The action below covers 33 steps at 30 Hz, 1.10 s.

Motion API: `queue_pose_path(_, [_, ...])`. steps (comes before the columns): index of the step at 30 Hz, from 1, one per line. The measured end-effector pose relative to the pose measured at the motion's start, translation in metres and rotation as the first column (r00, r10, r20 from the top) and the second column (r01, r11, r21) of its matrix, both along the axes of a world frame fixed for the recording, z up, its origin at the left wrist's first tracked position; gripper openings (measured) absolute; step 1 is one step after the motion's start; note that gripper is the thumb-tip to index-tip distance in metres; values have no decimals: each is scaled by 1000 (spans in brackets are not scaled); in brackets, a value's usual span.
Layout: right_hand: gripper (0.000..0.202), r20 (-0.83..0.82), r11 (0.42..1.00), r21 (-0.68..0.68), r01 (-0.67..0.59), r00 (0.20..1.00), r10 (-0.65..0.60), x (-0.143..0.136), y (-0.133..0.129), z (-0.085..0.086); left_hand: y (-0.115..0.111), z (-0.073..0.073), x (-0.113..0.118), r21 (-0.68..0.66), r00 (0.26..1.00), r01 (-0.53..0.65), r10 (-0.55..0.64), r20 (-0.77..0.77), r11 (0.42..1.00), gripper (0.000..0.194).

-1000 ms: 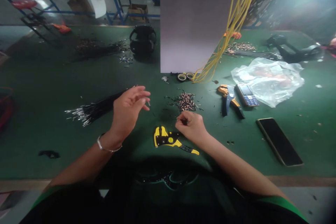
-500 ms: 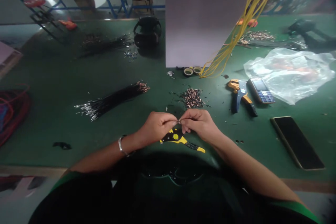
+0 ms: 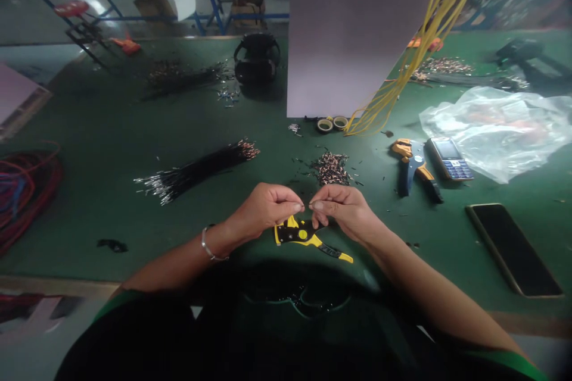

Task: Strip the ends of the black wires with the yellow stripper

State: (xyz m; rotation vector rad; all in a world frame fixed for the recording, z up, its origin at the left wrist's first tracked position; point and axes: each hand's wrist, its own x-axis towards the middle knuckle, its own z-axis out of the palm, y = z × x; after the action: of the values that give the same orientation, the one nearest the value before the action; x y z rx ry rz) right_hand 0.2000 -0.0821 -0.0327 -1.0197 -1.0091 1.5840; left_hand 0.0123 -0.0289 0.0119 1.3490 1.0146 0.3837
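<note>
My left hand is closed, thumb and forefinger pinched, with the tip of something tiny and dark between them. Facing it across a small gap, my right hand pinches too; what it holds is too small to make out. Below both hands lies a yellow-and-black wire stripper on the green table. Just beyond the fingertips is a pile of short cut wire pieces with copper-coloured ends. To the left rests a bundle of black wires, silvery at one end and copper at the other.
On the right are a blue-and-orange wire stripper, a keypad phone, a smartphone and a clear plastic bag. Yellow wires hang beside a pale upright panel. Two tape rolls sit at its foot. Red cable coils lie far left.
My fingertips were touching and have drawn a little apart. The whole view has shifted slightly, so the table things appear a bit further right.
</note>
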Motion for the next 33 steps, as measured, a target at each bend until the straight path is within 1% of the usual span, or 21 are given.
queue_pose_path(2, [13, 209, 998, 56, 25, 977, -36, 0, 0, 1, 1, 1, 0, 16, 999, -37, 37, -8, 999, 16])
queue_pose_path(3, [13, 339, 994, 104, 22, 939, -56, 0, -1, 2, 2, 2, -1, 19, 998, -54, 54, -10, 998, 16])
queue_pose_path(5, [11, 582, 978, 205, -48, 809, -83, -2, -5, 4, 2, 2, -2, 24, 996, -84, 84, -10, 996, 17])
queue_pose_path(7, [12, 758, 940, 280, -193, 646, -93, -4, -12, 5, 3, 2, -3, 39, 994, -105, 105, -6, 994, 18])
queue_pose_path(8, [15, 825, 916, 289, -278, 557, -91, -5, -17, 5, 3, 2, -3, 49, 994, -112, 112, -3, 993, 19])
queue_pose_path(10, [22, 920, 876, 252, -411, 383, -85, -6, -26, 4, 4, 1, -4, 63, 992, -124, 124, 0, 990, 19])
queue_pose_path(11, [26, 947, 864, 225, -450, 310, -85, -6, -31, 3, 4, 1, -5, 69, 991, -130, 130, 1, 989, 19])
queue_pose_path(12, [28, 963, 857, 202, -474, 255, -86, -6, -34, 2, 4, 1, -5, 72, 991, -136, 136, 1, 988, 18])
queue_pose_path(14, [31, 977, 848, 181, -498, 189, -98, -6, -39, -1, 4, 1, -5, 77, 990, -141, 142, -4, 987, 18])
queue_pose_path(17, [26, 981, 835, 180, -520, 159, -112, -7, -41, -6, 5, 2, -5, 58, 990, -141, 141, -11, 988, 17])
queue_pose_path(20, [23, 979, 840, 181, -512, 177, -102, -7, -38, -11, 8, 5, -7, 40, 989, -144, 145, -16, 989, 15])
queue_pose_path(22, [27, 965, 871, 202, -447, 242, -100, -5, -36, -14, 11, 7, -9, 43, 987, -157, 158, -22, 987, 14])
queue_pose_path(23, [29, 949, 896, 215, -388, 300, -97, -3, -35, -15, 13, 7, -11, 46, 985, -170, 171, -22, 984, 12])
queue_pose_path(24, [31, 923, 925, 212, -315, 376, -84, 0, -35, -16, 15, 8, -13, 50, 982, -185, 187, -21, 981, 11])
queue_pose_path(26, [32, 816, 980, 127, -153, 578, -16, 8, -33, -16, 19, 8, -16, 77, 974, -225, 226, -9, 971, 9])
queue_pose_path(27, [32, 719, 995, 47, -88, 694, 28, 13, -33, -16, 21, 8, -18, 104, 969, -245, 246, -1, 964, 9])
queue_pose_path(28, [33, 588, 998, -43, -55, 806, 70, 17, -32, -14, 23, 7, -19, 142, 965, -260, 262, 6, 955, 10])
queue_pose_path(29, [34, 431, 991, -119, -55, 897, 101, 21, -32, -13, 25, 5, -20, 191, 963, -267, 270, 9, 945, 12])
queue_pose_path(30, [35, 266, 982, -172, -73, 957, 118, 24, -32, -11, 26, 4, -20, 246, 963, -263, 270, 6, 933, 13])
queue_pose_path(31, [36, 111, 976, -197, -97, 987, 120, 26, -33, -8, 27, 2, -20, 298, 965, -247, 261, -8, 922, 15])
queue_pose_path(33, [38, -117, 971, -208, -119, 988, 96, 27, -35, -3, 27, 0, -20, 376, 975, -178, 214, -57, 910, 17])
